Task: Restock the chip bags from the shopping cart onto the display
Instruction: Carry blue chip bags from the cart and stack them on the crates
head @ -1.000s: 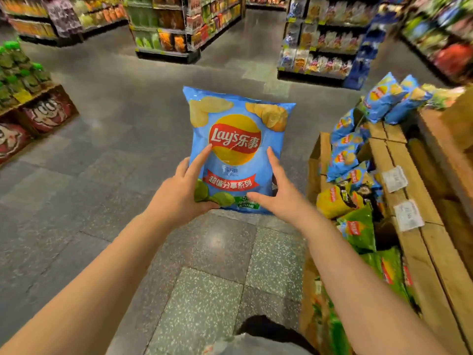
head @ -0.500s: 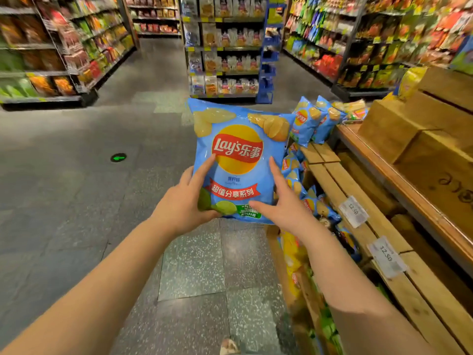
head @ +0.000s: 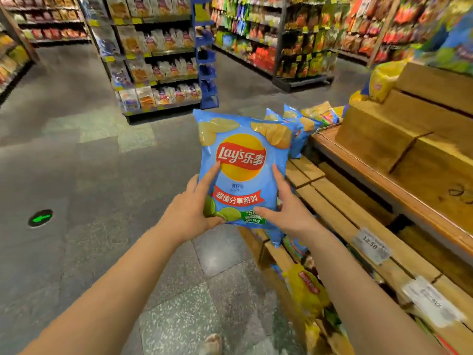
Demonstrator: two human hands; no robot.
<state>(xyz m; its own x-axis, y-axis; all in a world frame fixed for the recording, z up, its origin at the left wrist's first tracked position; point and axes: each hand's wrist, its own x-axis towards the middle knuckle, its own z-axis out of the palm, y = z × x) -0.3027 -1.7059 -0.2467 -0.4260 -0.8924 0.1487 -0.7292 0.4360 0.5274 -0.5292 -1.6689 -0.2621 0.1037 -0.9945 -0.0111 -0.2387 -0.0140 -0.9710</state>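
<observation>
Chip bag [head: 243, 170], blue, with a yellow disc and red logo on its face: I have it upright in both hands, out in front of me over the grey floor [head: 76, 175], just left of the wooden display [head: 345, 208]. My left hand [head: 190, 213] grips the bag's lower left edge, thumb lying up along the front and the other fingers curled behind, out of sight. My right hand [head: 286, 211] grips the lower right edge the same way, thumb pressed across the front near the bottom, index finger pointing up along the side. The bag's bottom right corner hangs in front of the display's front slats. Behind its top right corner I see more blue bags [head: 299, 129] standing on the display's far end. Lower down, a yellow bag [head: 304, 285] lies in the display's front compartment beside my right forearm. White price tags [head: 371, 245] sit on the slats to the right. Stocked shelves [head: 158, 60] line the aisle ahead, and a green arrow [head: 40, 218] marks the floor at left.
</observation>
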